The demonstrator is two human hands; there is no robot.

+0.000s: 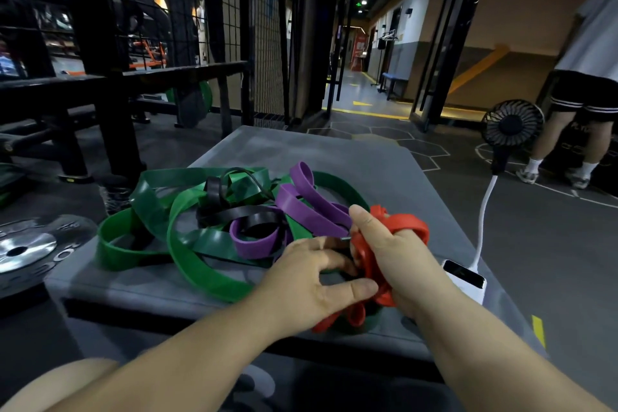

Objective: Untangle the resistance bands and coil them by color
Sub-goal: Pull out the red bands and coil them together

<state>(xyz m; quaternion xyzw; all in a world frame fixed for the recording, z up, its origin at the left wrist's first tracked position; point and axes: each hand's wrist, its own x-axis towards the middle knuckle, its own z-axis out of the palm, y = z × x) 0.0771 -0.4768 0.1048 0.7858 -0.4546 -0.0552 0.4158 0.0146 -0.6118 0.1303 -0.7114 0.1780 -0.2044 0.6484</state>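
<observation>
Near the front right corner of the bench (334,150), the red band (411,224) is being gripped in a bunch by the right hand (391,254). Its fingers are being kept curled inside the red loops and its thumb is being held upright. A lower red strand is being pinched by the left hand (307,281), just beside the right one, between thumb and bent fingers. More red loops are being left hanging under both hands onto the bench top.

At the right edge, a white power bank (465,278) is being carried by the bench, and a white cable (485,211) is being led from it toward a black fan (511,127) on the floor.

Behind the hands, across the middle and left of the bench, the green bands (187,261), purple bands (311,201) and a black band (247,214) are being left in one tangle, with green loops being draped toward the left edge.

Beyond the left edge, a weight plate (26,247) is being shown lying flat. Far right, a standing person (588,77) is being seen only in part.
</observation>
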